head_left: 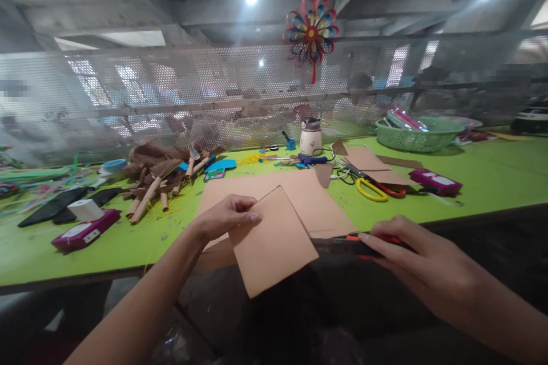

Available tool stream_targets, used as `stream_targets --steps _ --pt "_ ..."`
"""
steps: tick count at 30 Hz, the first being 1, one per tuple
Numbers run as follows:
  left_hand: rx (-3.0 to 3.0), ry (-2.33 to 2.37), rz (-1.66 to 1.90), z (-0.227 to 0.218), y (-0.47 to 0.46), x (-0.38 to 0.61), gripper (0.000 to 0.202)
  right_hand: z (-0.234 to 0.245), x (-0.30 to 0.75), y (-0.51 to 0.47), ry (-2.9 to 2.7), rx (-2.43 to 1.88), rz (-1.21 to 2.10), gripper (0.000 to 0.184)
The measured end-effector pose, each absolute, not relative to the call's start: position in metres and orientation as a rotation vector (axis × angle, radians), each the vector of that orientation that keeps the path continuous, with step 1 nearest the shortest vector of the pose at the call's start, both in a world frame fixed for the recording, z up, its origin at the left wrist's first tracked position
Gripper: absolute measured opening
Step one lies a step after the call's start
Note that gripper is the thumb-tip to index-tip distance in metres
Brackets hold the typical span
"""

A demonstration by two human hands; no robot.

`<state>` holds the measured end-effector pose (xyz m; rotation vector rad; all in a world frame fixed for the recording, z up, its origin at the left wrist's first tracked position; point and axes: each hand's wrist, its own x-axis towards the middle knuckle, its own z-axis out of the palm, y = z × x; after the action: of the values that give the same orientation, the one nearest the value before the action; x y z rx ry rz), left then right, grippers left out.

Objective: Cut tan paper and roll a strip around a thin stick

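My left hand [225, 218] pinches the upper left edge of a tan square of paper [272, 242], holding it tilted over the table's near edge. My right hand [405, 251] is closed around a dark tool with orange-red handles [349, 244], apparently scissors, whose tip meets the paper's right side. A larger tan sheet [308, 197] lies flat on the green table [492, 182] just behind the held piece.
Yellow and red scissors [379, 188] and tan scraps lie right of centre. Rolled paper tubes [156, 182] are heaped at left. Magenta boxes [83, 232] [440, 182], a green basket [417, 134], a white jar [310, 138] and a mesh screen with a paper pinwheel [311, 28] stand behind.
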<state>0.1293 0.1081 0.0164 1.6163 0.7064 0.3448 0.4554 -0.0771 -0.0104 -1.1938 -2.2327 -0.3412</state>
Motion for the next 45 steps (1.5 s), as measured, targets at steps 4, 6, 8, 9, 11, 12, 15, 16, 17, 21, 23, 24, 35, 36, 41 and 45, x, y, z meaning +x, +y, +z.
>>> stream_targets --steps 4,6,8,9,11,12,15,16,17,21,23,24,35,36,41,45 --pt "1.612 0.714 0.384 0.014 0.111 0.135 0.028 -0.01 0.45 -0.07 -2.299 -1.151 -0.228 0.033" --pt "1.61 0.704 0.398 0.012 0.114 0.137 0.028 -0.009 0.452 -0.068 -2.307 -1.171 -0.207 0.033" --pt "1.601 0.7 0.399 0.01 0.116 0.137 0.028 -0.008 0.457 -0.068 -2.269 -1.205 -0.228 0.031" --pt "1.596 0.703 0.396 0.009 0.117 0.136 0.028 -0.007 0.461 -0.07 -2.242 -1.224 -0.247 0.031" --pt "1.59 0.712 0.389 0.007 0.118 0.133 0.029 -0.005 0.469 -0.075 -2.196 -1.253 -0.285 0.031" --pt "1.591 0.718 0.388 0.007 0.119 0.132 0.029 -0.004 0.473 -0.079 -2.177 -1.267 -0.298 0.031" --pt "1.597 0.729 0.38 0.006 0.119 0.129 0.03 -0.003 0.48 -0.087 -2.129 -1.304 -0.319 0.031" --pt "1.597 0.728 0.377 0.006 0.119 0.128 0.029 -0.003 0.48 -0.089 -2.114 -1.308 -0.33 0.031" --pt "1.599 0.724 0.376 0.007 0.118 0.128 0.029 -0.003 0.479 -0.09 -2.107 -1.307 -0.338 0.031" --pt "1.61 0.71 0.372 0.009 0.116 0.128 0.028 -0.003 0.472 -0.088 -2.141 -1.293 -0.328 0.034" --pt "1.611 0.714 0.365 0.01 0.116 0.128 0.028 -0.004 0.47 -0.085 -2.172 -1.291 -0.316 0.035" --pt "1.612 0.718 0.363 0.011 0.115 0.128 0.028 -0.005 0.47 -0.084 -2.183 -1.289 -0.315 0.036" --pt "1.558 0.703 0.388 0.007 0.114 0.126 0.025 -0.007 0.472 -0.087 -2.172 -1.291 -0.292 0.034" --pt "1.558 0.698 0.39 0.006 0.114 0.127 0.025 -0.007 0.472 -0.087 -2.176 -1.291 -0.289 0.034" --pt "1.572 0.702 0.37 0.006 0.114 0.128 0.028 -0.01 0.47 -0.084 -2.182 -1.269 -0.312 0.033" --pt "1.576 0.717 0.353 0.007 0.115 0.13 0.028 -0.01 0.469 -0.083 -2.165 -1.258 -0.327 0.032"
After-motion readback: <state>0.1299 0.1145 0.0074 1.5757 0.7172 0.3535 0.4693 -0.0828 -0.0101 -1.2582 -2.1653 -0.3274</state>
